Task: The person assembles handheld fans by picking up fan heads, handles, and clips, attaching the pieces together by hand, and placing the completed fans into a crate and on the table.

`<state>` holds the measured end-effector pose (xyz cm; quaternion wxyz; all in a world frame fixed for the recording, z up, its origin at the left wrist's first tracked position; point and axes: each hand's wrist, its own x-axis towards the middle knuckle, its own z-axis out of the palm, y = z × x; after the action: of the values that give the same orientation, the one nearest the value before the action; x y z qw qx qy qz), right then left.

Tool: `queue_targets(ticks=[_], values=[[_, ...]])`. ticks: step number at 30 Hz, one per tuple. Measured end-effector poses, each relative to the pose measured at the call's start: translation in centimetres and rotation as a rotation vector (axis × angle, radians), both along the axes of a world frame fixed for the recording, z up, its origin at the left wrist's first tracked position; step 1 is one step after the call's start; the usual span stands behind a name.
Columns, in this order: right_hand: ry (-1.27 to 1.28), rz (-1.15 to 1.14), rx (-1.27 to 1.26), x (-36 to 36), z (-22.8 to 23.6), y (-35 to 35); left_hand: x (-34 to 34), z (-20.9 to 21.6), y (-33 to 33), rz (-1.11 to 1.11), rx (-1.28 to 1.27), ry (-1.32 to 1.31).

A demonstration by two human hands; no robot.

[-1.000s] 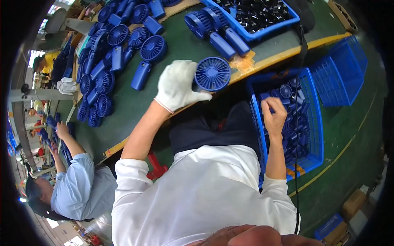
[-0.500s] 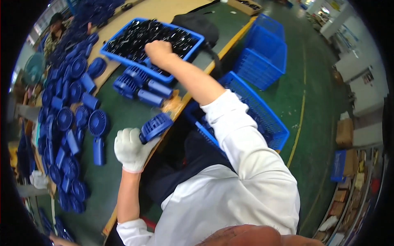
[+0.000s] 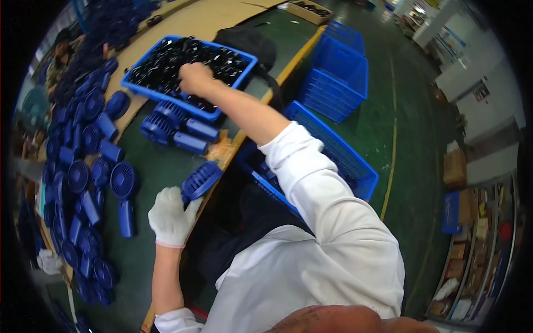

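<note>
My left hand (image 3: 170,217), in a white knit glove, is closed round a blue handheld fan (image 3: 201,180) at the table's edge. The fan's round slatted head points away from me; its handle is mostly hidden in the glove. My bare right hand (image 3: 195,79) reaches over a blue tray (image 3: 247,67) and has its fingers curled down among small shiny black parts (image 3: 166,64). Whatever its fingertips grip is hidden. Between my hands, several more blue fans (image 3: 191,141) lie side by side on the green tabletop.
On the left, a long heap of blue fans (image 3: 78,177) covers the table. Blue plastic crates (image 3: 336,83) stand on the floor at the right, and another blue crate (image 3: 355,183) is beside my right arm. A dark bag (image 3: 250,44) sits behind the tray. A person (image 3: 61,55) is at the far left.
The whole view has shifted, so the table and tray appear further left and slightly lower. My right hand stays among the black parts, and my left keeps its hold on the fan.
</note>
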<state>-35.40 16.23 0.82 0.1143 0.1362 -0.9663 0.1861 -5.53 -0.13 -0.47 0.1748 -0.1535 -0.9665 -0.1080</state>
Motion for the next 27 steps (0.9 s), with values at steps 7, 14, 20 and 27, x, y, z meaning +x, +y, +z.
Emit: queue_targets(ticks=[7, 14, 20, 27], values=[[-0.029, 0.030, -0.269, 1.0, 2.5, 7.3, -1.3, 0.5, 0.6, -0.082, 0.108, -0.134], [-0.433, 0.418, -1.459, 8.7, 1.6, 2.7, -1.3, -1.3, -3.1, 0.211, 1.336, -0.192], [-0.361, 0.433, -1.382, 20.6, -1.4, -5.3, -2.6, -2.5, -5.0, 0.048, 1.815, -0.098], [-0.395, 0.460, -1.581, 23.9, -1.1, -8.8, -2.9, -1.6, -5.1, 0.075, 1.891, -0.272]])
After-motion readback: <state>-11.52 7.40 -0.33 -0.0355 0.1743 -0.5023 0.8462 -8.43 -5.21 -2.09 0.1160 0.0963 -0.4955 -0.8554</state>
